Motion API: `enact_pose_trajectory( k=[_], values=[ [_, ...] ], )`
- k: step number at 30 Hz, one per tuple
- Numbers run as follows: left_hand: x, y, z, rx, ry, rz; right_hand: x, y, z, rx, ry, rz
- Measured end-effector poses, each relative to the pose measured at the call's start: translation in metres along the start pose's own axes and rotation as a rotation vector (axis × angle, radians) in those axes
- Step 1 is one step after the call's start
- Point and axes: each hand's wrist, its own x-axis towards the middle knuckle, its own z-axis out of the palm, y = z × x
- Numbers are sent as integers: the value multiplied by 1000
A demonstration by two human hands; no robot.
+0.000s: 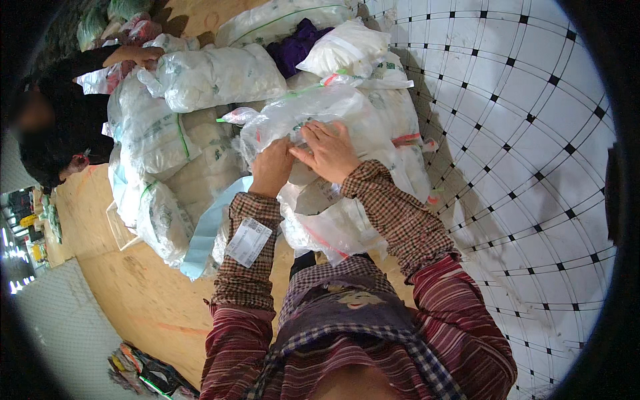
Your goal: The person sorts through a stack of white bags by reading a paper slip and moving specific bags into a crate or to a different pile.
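My left hand (pixel 270 167) is closed on the edge of a clear plastic bag (pixel 313 100) on top of a heap of white packed bags (pixel 207 77). Just to its right, my right hand (pixel 327 150) rests on that bag with fingers stretched out, slightly bent, its thumb reaching toward the left hand. A brownish piece (pixel 307 197) lies below my hands, partly under plastic. A light blue sheet (pixel 207 233) hangs beside my left forearm, and a white printed label (pixel 248 241) sits on that checkered sleeve.
A co-worker in black (pixel 63 120) is at the left, their hand (pixel 140 55) on the bags. Purple cloth (pixel 293 47) lies among the far bags. Plywood (pixel 127 280) shows at lower left, a white grid-patterned surface (pixel 513 133) at right, dark items (pixel 150 370) at bottom left.
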Motion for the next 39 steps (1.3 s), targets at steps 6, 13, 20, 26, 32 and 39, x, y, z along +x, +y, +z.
enact_pose_trajectory(
  k=[6, 13, 20, 26, 32, 39],
  values=[
    [-6, -8, 22, -69, 4, -36, 23, 53, 6, 542, -149, 211],
    [-49, 26, -56, -79, 454, -74, -123, 86, -87, 509, 318, 575],
    [11, -16, -30, 86, 259, -371, -235, 61, 51, 628, 383, 1064],
    [-25, -38, -25, -219, 241, -301, -210, 28, -28, 1756, 446, 1170],
    [-98, -46, -28, -813, 390, -332, -150, -10, -140, 1837, 353, 900],
    [-220, 18, -112, -1217, 599, -655, -119, -87, -210, 1449, 593, 524]
  ],
)
